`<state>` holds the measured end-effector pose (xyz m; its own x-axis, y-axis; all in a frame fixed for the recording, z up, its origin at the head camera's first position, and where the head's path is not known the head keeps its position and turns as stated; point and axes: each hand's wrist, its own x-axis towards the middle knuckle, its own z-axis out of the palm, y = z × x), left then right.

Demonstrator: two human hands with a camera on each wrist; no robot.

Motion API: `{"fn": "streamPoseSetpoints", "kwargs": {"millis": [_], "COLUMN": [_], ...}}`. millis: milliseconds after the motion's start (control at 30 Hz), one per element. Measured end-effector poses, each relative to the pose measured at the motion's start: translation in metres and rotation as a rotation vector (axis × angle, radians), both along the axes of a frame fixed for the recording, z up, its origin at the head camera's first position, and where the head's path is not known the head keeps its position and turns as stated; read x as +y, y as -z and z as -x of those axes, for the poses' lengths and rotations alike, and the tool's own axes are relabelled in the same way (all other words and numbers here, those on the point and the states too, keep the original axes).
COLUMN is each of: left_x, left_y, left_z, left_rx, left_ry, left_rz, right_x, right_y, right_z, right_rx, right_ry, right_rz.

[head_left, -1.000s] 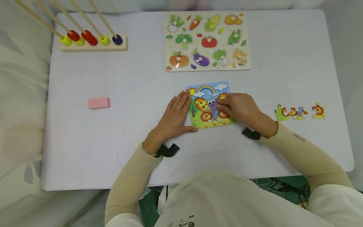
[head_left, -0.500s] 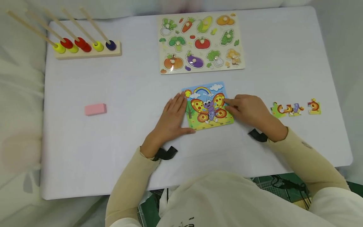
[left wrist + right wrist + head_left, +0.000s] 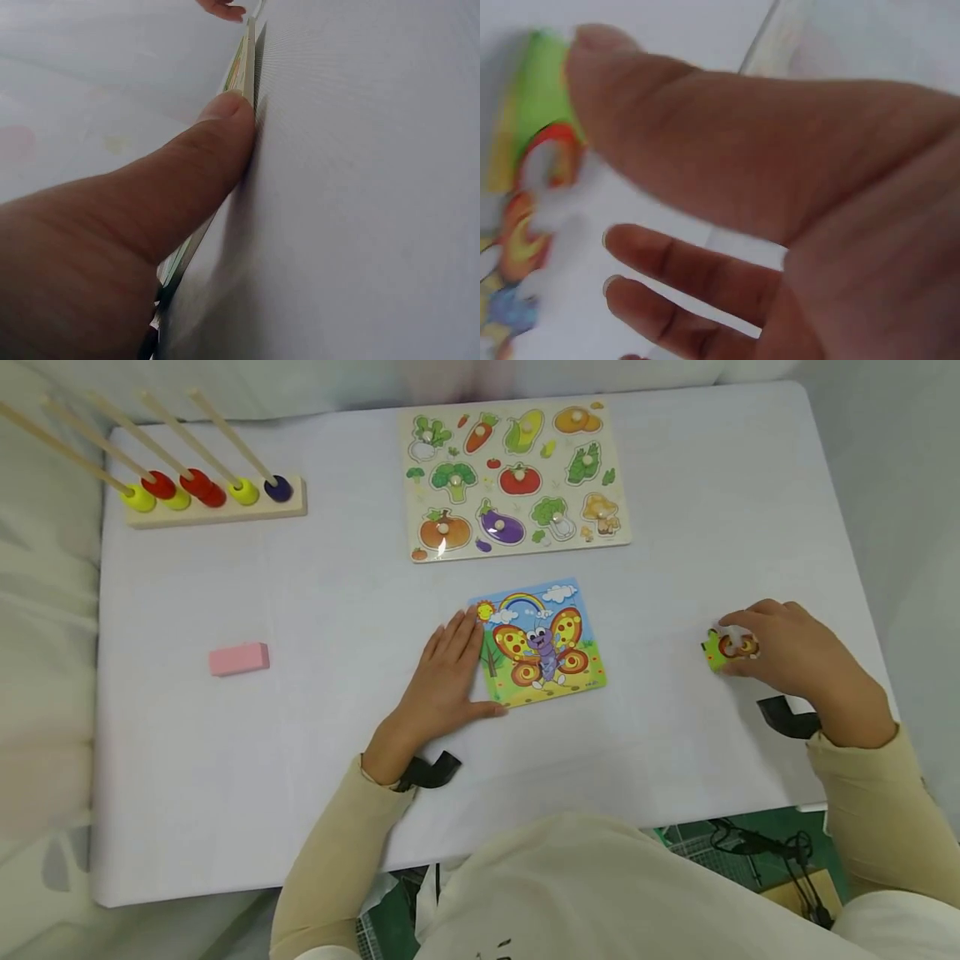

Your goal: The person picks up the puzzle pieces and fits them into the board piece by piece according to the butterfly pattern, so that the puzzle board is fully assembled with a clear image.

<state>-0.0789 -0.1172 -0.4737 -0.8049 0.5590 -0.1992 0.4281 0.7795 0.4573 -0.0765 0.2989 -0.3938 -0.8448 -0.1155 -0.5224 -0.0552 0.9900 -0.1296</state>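
My left hand (image 3: 442,681) rests on the left edge of a square butterfly puzzle board (image 3: 543,635), which shows a rainbow, sun and clouds. Its thumb lies along the board's near edge, as the left wrist view shows up close. Far to the right, my right hand (image 3: 802,652) is over the loose jigsaw pieces (image 3: 716,652), thumb and fingers spread around them. In the right wrist view the thumb overlaps a green piece (image 3: 544,97); whether it touches is unclear. Other pieces (image 3: 525,240) lie beside it, and the hand hides part of the group in the head view.
A wooden vegetable knob puzzle (image 3: 517,481) lies at the back middle of the white table (image 3: 337,693). At the back left stands a bead abacus (image 3: 217,514) with tall slanting rods. A pink block (image 3: 238,658) sits on the left.
My right hand has left the butterfly board and moved right to the loose pieces. My left hand stays on the board. The head view has shifted slightly.
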Motion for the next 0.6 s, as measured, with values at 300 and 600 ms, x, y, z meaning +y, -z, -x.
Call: {"fn": "streamPoseSetpoints", "kwargs": {"millis": [300,600], "left_x": [0.001,0.001], "left_y": [0.002,0.003], "left_z": [-0.002,-0.001], "left_rx": [-0.004,0.012], "left_ry": [-0.004,0.0], "left_rz": [-0.008,0.009], "right_x": [0.014,0.016], "right_y": [0.017,0.022], "right_z": [-0.007,-0.01], "right_rx": [0.035,0.133], "right_ry": [0.06,-0.014], "right_rz": [0.044,0.154]}}
